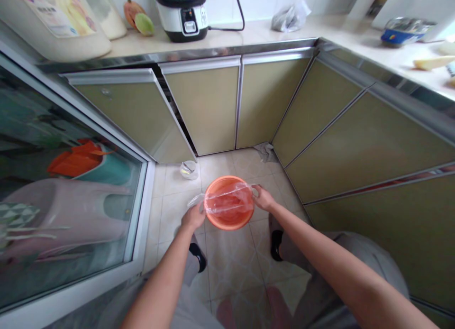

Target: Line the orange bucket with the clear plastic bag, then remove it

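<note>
A clear plastic bag point(229, 198) is stretched sideways above an orange basin point(229, 224) that stands on the floor between my feet. My left hand point(194, 217) pinches the bag's left end, beside the basin's left rim, and a loose bit of film sticks out past it. At the other end, my right hand point(263, 197) grips the bag near the basin's right rim. Through the film the basin's inside shows orange. Whether the bag touches the rim I cannot tell.
A small clear tub point(189, 170) sits on the floor by the cabinets, and a grey rag point(266, 152) lies in the corner. A rice cooker point(183, 16) and large jug point(60, 25) stand on the counter. A glass door point(138, 215) is at left; one cabinet door point(124, 111) is ajar.
</note>
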Available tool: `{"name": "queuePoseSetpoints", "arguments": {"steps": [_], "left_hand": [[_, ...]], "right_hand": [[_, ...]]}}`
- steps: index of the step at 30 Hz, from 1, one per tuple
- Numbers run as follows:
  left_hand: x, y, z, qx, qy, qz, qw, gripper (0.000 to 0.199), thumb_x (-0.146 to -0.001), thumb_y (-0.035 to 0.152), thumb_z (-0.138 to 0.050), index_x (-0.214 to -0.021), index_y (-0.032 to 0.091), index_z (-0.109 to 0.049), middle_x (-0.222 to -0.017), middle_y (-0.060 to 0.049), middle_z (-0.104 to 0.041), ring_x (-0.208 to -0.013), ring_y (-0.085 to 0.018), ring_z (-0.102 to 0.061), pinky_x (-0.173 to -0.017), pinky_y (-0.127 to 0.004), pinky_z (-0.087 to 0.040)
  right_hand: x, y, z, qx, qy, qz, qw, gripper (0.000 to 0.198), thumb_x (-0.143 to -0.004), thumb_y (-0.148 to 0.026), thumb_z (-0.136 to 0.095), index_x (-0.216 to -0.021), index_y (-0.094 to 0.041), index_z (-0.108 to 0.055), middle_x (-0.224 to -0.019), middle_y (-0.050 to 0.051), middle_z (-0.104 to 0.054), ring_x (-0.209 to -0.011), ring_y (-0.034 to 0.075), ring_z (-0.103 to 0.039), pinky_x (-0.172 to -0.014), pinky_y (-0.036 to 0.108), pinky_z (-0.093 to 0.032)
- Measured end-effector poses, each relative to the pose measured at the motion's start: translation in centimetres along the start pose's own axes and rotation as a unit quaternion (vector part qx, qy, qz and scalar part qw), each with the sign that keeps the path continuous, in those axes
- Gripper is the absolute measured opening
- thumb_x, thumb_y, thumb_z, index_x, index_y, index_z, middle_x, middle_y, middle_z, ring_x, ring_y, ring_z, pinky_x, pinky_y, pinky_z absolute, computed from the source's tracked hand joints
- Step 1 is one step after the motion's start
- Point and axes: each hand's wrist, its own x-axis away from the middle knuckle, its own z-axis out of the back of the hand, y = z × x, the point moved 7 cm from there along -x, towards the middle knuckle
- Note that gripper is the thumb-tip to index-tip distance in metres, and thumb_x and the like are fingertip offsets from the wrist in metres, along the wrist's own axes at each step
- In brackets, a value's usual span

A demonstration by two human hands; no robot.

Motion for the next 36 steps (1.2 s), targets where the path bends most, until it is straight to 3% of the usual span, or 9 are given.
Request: {"name": "queuePoseSetpoints", "arguments": {"steps": [6, 8, 11, 14, 17, 21, 24, 31, 36], "left_hand": [[0.9, 3.8, 3.4, -0.014, 0.138, -0.004, 0.99, 0.032, -0.1, 0.04, -0.052, -0.106, 0.023, -0.078, -0.104, -0.013, -0.079, -0.096, -0.029, -0.072, -0.077, -0.035, -0.048], [1.2, 5.9, 4.0, -0.055, 0.17, -0.053, 0.982, 0.03, -0.101, 0.038, -0.051, -0.107, 0.023, -0.077, -0.106, -0.013, -0.077, -0.096, -0.029, -0.072, -0.078, -0.034, -0.047], [0.5, 7.6, 3.4, -0.12, 0.137, -0.09, 0.979, 0.033, -0.102, 0.034, -0.052, -0.13, 0.025, -0.068, -0.114, -0.012, -0.076, -0.096, -0.026, -0.073, -0.079, -0.033, -0.048], [-1.1, 7.3, 2.2, -0.183, 0.066, -0.074, 0.978, 0.038, -0.101, 0.034, -0.057, -0.138, 0.029, -0.064, -0.11, -0.01, -0.079, -0.094, -0.025, -0.074, -0.078, -0.032, -0.049], [-2.6, 6.9, 1.8, -0.209, 0.048, -0.078, 0.974, 0.028, -0.104, 0.037, -0.051, -0.117, 0.028, -0.074, -0.108, -0.01, -0.079, -0.096, -0.026, -0.075, -0.076, -0.032, -0.049], [-4.2, 5.8, 2.5, -0.189, 0.071, -0.057, 0.978, 0.038, -0.107, 0.04, -0.039, -0.111, 0.025, -0.074, -0.104, -0.011, -0.08, -0.09, -0.026, -0.076, -0.07, -0.031, -0.045], [-5.9, 4.9, 2.9, -0.166, 0.078, -0.03, 0.983, 0.044, -0.108, 0.044, -0.035, -0.112, 0.025, -0.074, -0.101, -0.012, -0.08, -0.089, -0.026, -0.075, -0.068, -0.031, -0.042], [-11.2, 3.2, 3.2, -0.051, 0.082, 0.024, 0.995, 0.05, -0.103, 0.055, -0.036, -0.094, 0.026, -0.077, -0.098, -0.011, -0.08, -0.084, -0.026, -0.071, -0.065, -0.03, -0.038], [-14.9, 1.6, 1.3, 0.087, 0.056, 0.039, 0.994, 0.038, -0.093, 0.049, -0.055, -0.069, 0.022, -0.066, -0.069, -0.004, -0.07, -0.068, -0.02, -0.064, -0.06, -0.026, -0.035]], "right_hand": [[0.6, -1.3, 2.1, 0.024, 0.09, 0.013, 0.996, 0.039, -0.094, -0.022, -0.055, -0.131, -0.019, -0.066, -0.136, 0.013, -0.065, -0.113, 0.024, -0.068, -0.098, 0.032, -0.052], [0.6, -2.4, 2.0, 0.049, 0.092, 0.039, 0.994, 0.041, -0.096, -0.023, -0.053, -0.135, -0.024, -0.064, -0.143, 0.012, -0.06, -0.11, 0.023, -0.069, -0.092, 0.03, -0.053], [0.3, -3.6, 0.8, 0.098, 0.055, 0.063, 0.992, 0.048, -0.098, -0.026, -0.05, -0.145, -0.031, -0.058, -0.158, 0.008, -0.049, -0.109, 0.024, -0.07, -0.089, 0.032, -0.054], [-0.6, -3.6, -0.3, 0.131, 0.033, 0.052, 0.99, 0.055, -0.099, -0.028, -0.049, -0.153, -0.035, -0.05, -0.166, 0.005, -0.041, -0.106, 0.024, -0.071, -0.09, 0.036, -0.055], [-2.0, -2.6, -0.8, 0.119, 0.045, 0.013, 0.992, 0.053, -0.101, -0.031, -0.049, -0.154, -0.033, -0.049, -0.164, 0.006, -0.045, -0.105, 0.023, -0.072, -0.088, 0.033, -0.054], [-3.7, -1.0, -1.0, 0.082, 0.049, -0.031, 0.995, 0.034, -0.106, -0.038, -0.045, -0.13, -0.029, -0.067, -0.129, 0.007, -0.072, -0.1, 0.021, -0.072, -0.079, 0.027, -0.049], [-5.0, -0.9, -0.7, 0.072, 0.062, -0.026, 0.995, 0.031, -0.106, -0.043, -0.047, -0.11, -0.026, -0.073, -0.109, 0.005, -0.078, -0.092, 0.02, -0.071, -0.07, 0.025, -0.043], [-10.0, -1.1, -0.1, 0.087, 0.067, -0.054, 0.993, 0.041, -0.103, -0.057, -0.053, -0.096, -0.024, -0.077, -0.091, 0.007, -0.079, -0.079, 0.019, -0.069, -0.062, 0.025, -0.036], [-14.3, 1.6, -2.8, -0.016, 0.014, -0.134, 0.991, 0.034, -0.089, -0.053, -0.074, -0.082, -0.019, -0.075, -0.077, 0.003, -0.074, -0.068, 0.014, -0.063, -0.057, 0.022, -0.036]]}}
